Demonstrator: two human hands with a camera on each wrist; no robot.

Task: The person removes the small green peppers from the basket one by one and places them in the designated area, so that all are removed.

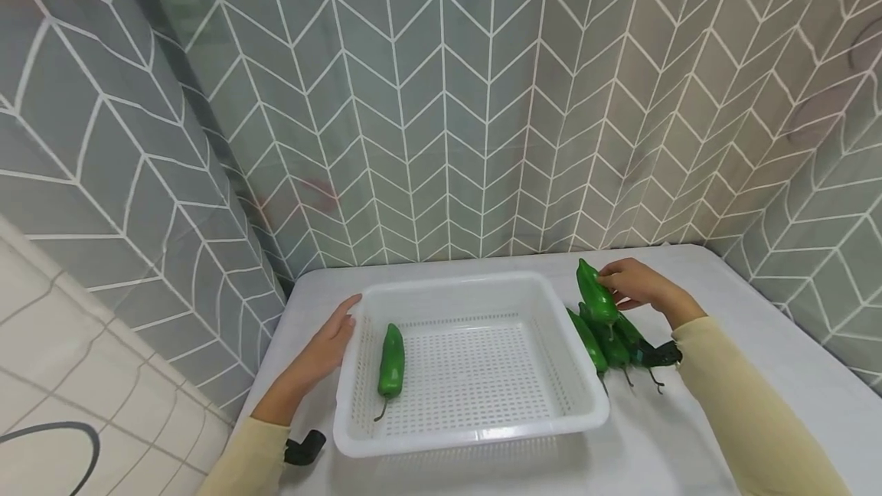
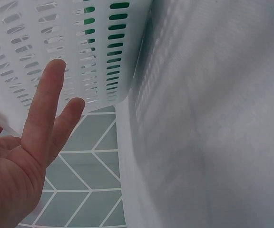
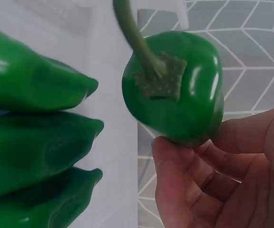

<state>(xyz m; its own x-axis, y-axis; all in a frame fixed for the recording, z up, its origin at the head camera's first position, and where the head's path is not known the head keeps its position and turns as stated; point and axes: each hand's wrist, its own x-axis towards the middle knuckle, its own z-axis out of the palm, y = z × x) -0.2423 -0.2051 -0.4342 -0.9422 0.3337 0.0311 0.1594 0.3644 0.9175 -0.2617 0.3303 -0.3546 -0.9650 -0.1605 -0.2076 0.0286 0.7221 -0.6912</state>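
My right hand (image 1: 637, 282) pinches a green pepper (image 1: 595, 291) by its side, above the table's right part. In the right wrist view, its stem end (image 3: 175, 90) faces the camera, with thumb and fingertips against its lower side. Three more green peppers (image 3: 32, 142) lie side by side below and beside that hand. At the left, my left hand (image 1: 331, 339) holds the rim of a white perforated basket (image 1: 468, 433). The left wrist view shows two extended fingers (image 2: 46, 104) along its outer wall. One green pepper (image 1: 392, 362) lies inside, near the basket's left wall.
A white cloth covers the table (image 1: 689, 270). Patterned curtains (image 1: 441, 98) hang behind it and at both sides. White tiles (image 1: 103, 373) and a grey cable (image 1: 62, 425) are at the lower left. The basket's right wall stands close to the loose peppers.
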